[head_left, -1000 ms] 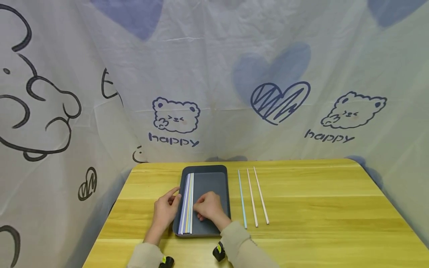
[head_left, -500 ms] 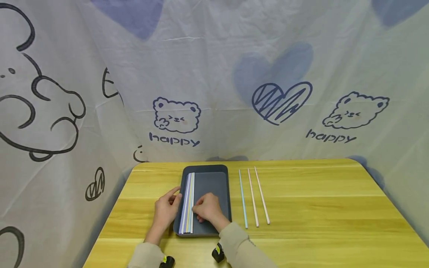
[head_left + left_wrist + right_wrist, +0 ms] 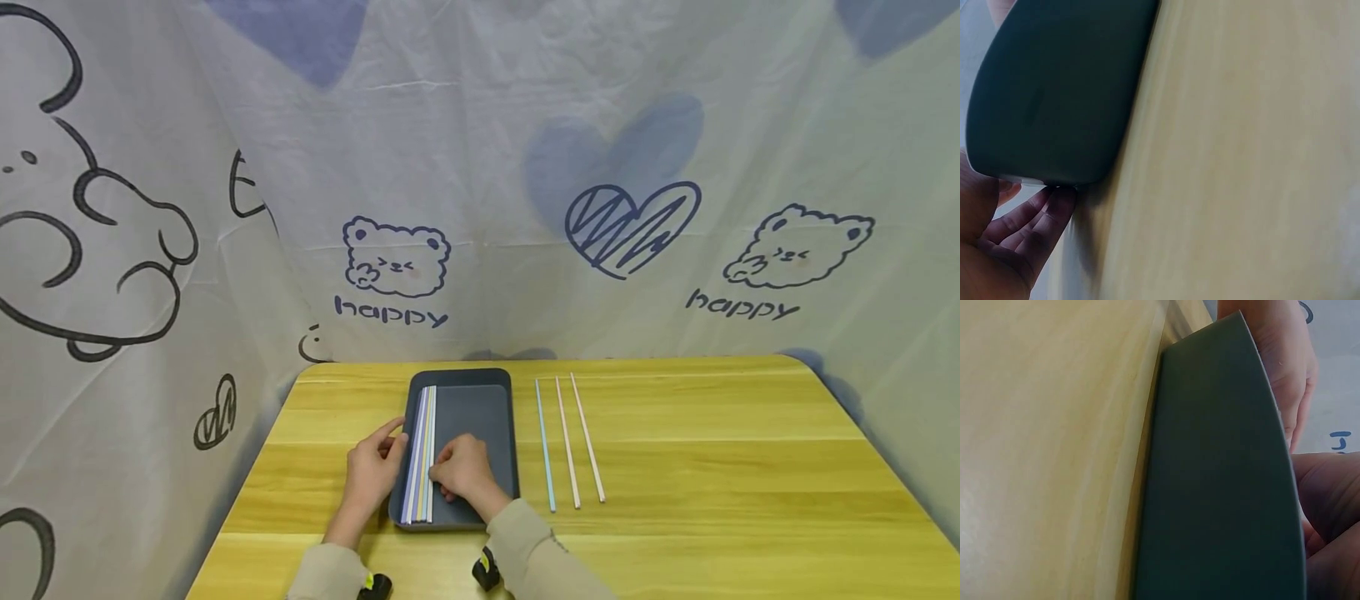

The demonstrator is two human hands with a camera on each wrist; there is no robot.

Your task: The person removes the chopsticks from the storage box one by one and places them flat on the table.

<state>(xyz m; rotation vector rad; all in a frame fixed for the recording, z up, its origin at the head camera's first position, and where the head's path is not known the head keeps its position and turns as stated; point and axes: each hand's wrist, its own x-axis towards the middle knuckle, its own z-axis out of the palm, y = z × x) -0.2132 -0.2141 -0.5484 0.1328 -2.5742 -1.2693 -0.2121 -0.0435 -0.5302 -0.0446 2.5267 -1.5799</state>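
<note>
A dark grey rectangular tray (image 3: pixel 476 408) lies on the table, with a row of thin pastel sticks (image 3: pixel 422 442) side by side along its left wall. My left hand (image 3: pixel 371 468) grips the tray's left edge; in the left wrist view its fingers (image 3: pixel 1047 219) press the wall from outside. Inside the tray, my right hand (image 3: pixel 463 468) has curled fingers, and its fingertips pinch at the white stick (image 3: pixel 434 417) on the row's right side. The right wrist view shows mostly the tray's outer wall (image 3: pixel 1222 469), which hides the fingertips and sticks.
Right of the tray, one light blue stick (image 3: pixel 545 450) and two pale pink sticks, a middle one (image 3: pixel 567 446) and an outer one (image 3: pixel 588 442), lie apart on the wooden table (image 3: pixel 712 467). A printed cloth (image 3: pixel 487 167) hangs behind the table.
My right hand has slid slightly along the stick row toward the near end of the tray. The left hand stays at the tray's edge.
</note>
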